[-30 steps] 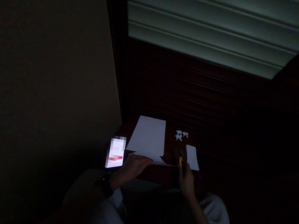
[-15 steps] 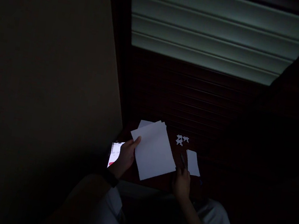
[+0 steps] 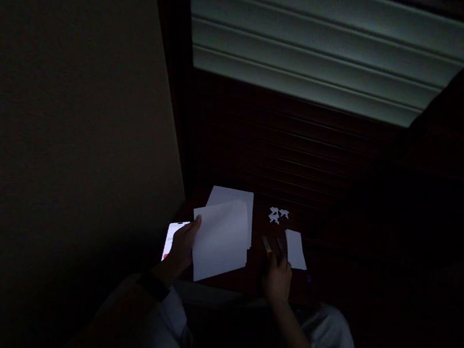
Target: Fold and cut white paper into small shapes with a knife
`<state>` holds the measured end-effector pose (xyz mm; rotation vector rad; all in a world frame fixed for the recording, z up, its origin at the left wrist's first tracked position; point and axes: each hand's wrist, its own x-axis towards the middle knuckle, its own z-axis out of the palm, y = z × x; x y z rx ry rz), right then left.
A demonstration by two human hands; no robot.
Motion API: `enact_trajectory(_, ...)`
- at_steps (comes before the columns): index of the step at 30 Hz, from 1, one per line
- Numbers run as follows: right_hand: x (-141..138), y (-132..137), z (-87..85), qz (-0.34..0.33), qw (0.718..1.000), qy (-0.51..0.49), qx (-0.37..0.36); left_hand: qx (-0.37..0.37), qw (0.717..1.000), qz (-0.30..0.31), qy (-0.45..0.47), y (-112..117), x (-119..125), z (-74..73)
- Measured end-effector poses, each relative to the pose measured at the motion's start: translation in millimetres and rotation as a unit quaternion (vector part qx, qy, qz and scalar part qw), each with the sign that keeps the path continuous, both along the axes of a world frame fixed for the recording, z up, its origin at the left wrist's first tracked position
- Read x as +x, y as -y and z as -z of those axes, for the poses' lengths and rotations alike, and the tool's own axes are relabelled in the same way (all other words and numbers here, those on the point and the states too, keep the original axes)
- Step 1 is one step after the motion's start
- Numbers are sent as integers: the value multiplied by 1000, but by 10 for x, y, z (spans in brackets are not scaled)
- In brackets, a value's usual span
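In dim light my left hand (image 3: pixel 184 242) pinches a few white paper sheets (image 3: pixel 222 242) by their left edge, thumb on top. These sheets lie tilted over another stack of white paper (image 3: pixel 233 193). Right of the papers, my right hand (image 3: pixel 278 280) has its fingers at a slim tool with a pale, blade-like end and a yellow band (image 3: pixel 267 245). A dark, pen-like stick (image 3: pixel 279 244) projects beside it from the same fingers. The fingers' undersides are hidden, and the tool's exact kind is hard to make out.
A lit phone (image 3: pixel 169 237) lies beside my left hand, near the wall (image 3: pixel 92 118). Small white folded or cut pieces (image 3: pixel 277 214) sit behind my right hand. A small stack of white paper (image 3: pixel 295 249) lies to its right. Slatted panels (image 3: pixel 304 39) rise behind the dark table.
My right hand has let go of the sheets' right corner. My left hand has drawn the sheets left and down, uncovering the yellow-banded tool and more of the stack. The view shifted slightly.
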<state>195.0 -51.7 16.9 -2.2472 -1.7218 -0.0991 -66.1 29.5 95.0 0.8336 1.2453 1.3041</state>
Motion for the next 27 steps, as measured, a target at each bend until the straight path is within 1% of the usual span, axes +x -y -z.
enact_trajectory(3,28,16,-5,-11,1000,-12,2,-9,1000,1,14,-16,10,51)
enact_trajectory(6,170,52,-29,0,999,-4,34,-13,1000,8,18,-23,24,62)
enact_trajectory(8,326,69,-52,43,997,11,58,-13,1000,14,23,-10,35,41)
enact_trajectory(10,487,70,-65,88,994,25,56,-13,999,19,27,10,52,2)
enact_trajectory(12,608,53,-56,118,991,37,54,-18,999,23,28,27,81,-43)
enact_trajectory(15,684,18,-7,133,989,41,52,-29,998,25,40,39,139,-96)
enact_trajectory(19,696,13,39,135,990,30,41,-34,998,27,44,50,196,-123)
enact_trajectory(22,687,31,-37,141,989,-18,49,-20,997,47,51,55,218,-110)
enact_trajectory(24,626,25,-154,138,982,-87,93,-21,996,53,62,48,247,-87)
enact_trajectory(25,566,12,-225,121,975,-138,126,-26,996,55,66,41,269,-73)
enact_trajectory(26,485,-8,-297,78,962,-211,155,-31,995,59,69,32,296,-58)
enact_trajectory(27,386,-34,-364,26,938,-302,169,-34,995,65,70,24,328,-44)
